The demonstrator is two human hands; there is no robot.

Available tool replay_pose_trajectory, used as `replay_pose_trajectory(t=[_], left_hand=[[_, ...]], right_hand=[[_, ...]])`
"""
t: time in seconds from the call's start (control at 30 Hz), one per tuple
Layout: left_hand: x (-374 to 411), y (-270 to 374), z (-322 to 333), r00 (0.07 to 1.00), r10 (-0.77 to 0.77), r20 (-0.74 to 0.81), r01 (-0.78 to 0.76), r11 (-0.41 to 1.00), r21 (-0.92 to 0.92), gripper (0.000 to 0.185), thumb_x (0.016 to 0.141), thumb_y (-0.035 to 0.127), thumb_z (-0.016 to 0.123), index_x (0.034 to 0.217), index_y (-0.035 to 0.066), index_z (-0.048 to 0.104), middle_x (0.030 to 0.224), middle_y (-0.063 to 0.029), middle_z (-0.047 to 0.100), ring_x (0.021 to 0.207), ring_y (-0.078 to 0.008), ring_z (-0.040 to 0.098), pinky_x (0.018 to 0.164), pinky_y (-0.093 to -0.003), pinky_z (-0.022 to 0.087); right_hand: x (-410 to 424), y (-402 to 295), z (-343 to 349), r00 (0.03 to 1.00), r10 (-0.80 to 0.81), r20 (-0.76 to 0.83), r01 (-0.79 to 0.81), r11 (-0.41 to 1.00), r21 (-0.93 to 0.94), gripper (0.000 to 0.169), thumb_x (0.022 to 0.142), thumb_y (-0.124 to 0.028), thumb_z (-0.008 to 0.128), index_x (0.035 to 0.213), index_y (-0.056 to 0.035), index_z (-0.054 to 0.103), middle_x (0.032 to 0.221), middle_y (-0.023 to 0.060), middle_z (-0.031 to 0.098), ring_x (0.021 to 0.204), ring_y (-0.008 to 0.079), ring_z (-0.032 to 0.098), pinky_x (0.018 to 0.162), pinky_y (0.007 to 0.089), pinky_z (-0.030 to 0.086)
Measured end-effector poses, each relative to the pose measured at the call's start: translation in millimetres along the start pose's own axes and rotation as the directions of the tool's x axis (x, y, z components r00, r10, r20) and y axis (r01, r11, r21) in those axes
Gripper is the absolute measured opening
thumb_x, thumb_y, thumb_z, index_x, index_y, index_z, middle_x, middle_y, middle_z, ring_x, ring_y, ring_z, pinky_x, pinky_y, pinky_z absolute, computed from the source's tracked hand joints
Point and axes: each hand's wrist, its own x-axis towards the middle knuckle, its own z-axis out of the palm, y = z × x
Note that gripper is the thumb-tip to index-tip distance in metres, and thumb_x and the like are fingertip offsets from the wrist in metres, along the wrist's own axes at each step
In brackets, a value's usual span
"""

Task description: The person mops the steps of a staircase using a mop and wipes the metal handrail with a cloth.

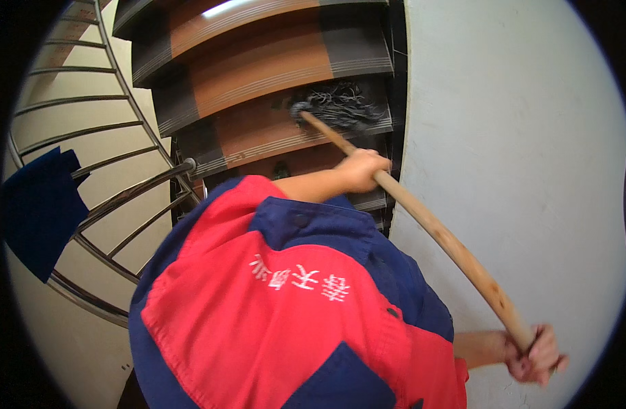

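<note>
A string mop with a wooden handle (441,232) slants across the view. My left hand (363,170) is wrapped around the lower part of the handle, in front of my body. At the handle's upper end, on the right, my right hand (535,355) grips the wood; it looks slightly blurred. The mop's grey and dark strands (341,105) lie spread on a stair tread (262,140), near the tread's wall-side end. That tread has a reddish-brown middle, dark ends and pale lines along its edge.
More stairs (256,61) rise beyond the mop. A pale wall (502,133) borders the steps on the right. Along the left runs a metal railing (134,197), with a dark blue cloth (44,214) draped over it. My red and navy shirt (272,327) fills the lower middle.
</note>
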Motion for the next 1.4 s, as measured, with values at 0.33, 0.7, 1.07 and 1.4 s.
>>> replay_pose_trajectory(t=[0.33, 0.7, 1.07, 1.4], left_hand=[[-226.7, -130.0, -129.8, 0.833, -0.508, -0.219, 0.553, 0.772, 0.314, 0.023, 0.064, 0.008, 0.07, 0.085, 0.009, 0.06, 0.083, -0.0156, 0.065, 0.088, -0.0391, 0.062, 0.074, -0.0501, 0.048], [-116.8, -52.0, -76.0, 0.936, -0.162, -0.311, 0.172, 0.985, 0.002, 0.02, 0.069, 0.012, 0.07, 0.088, 0.013, 0.063, 0.085, -0.0119, 0.065, 0.091, -0.0355, 0.062, 0.08, -0.0479, 0.047], [-267.9, -133.9, -136.2, 0.686, -0.342, -0.642, 0.553, 0.819, 0.154, 0.025, 0.065, 0.008, 0.073, 0.089, 0.009, 0.065, 0.09, -0.012, 0.067, 0.094, -0.0361, 0.061, 0.08, -0.0465, 0.048], [-199.7, -44.8, -123.6, 0.652, -0.118, -0.749, 0.3, 0.947, 0.112, 0.022, 0.063, 0.011, 0.07, 0.082, 0.014, 0.06, 0.08, -0.0072, 0.063, 0.081, -0.0333, 0.059, 0.07, -0.0459, 0.044]], right_hand=[[-84.0, 166.9, 131.2, 0.762, 0.642, 0.085, -0.642, 0.731, 0.232, 0.012, 0.092, -0.014, 0.056, 0.085, -0.0085, 0.047, 0.068, -0.0027, 0.042, 0.052, 0.0087, 0.037, 0.06, 0.0336, 0.042], [17.5, 66.9, 123.6, 0.929, 0.281, 0.24, -0.361, 0.829, 0.427, 0.012, 0.087, -0.007, 0.06, 0.079, -0.007, 0.05, 0.049, -0.0071, 0.04, 0.047, 0.0057, 0.04, 0.071, 0.0238, 0.039], [-73.3, 147.6, 216.2, 0.714, 0.416, 0.563, -0.633, 0.728, 0.266, 0.015, 0.091, -0.019, 0.066, 0.092, -0.0135, 0.053, 0.058, -0.0062, 0.046, 0.055, 0.0075, 0.043, 0.074, 0.0306, 0.039], [18.9, 63.3, 164.2, 0.859, 0.247, 0.449, -0.48, 0.692, 0.539, 0.009, 0.08, -0.004, 0.058, 0.078, -0.0082, 0.05, 0.047, -0.0086, 0.037, 0.045, 0.0046, 0.039, 0.067, 0.0264, 0.041]])
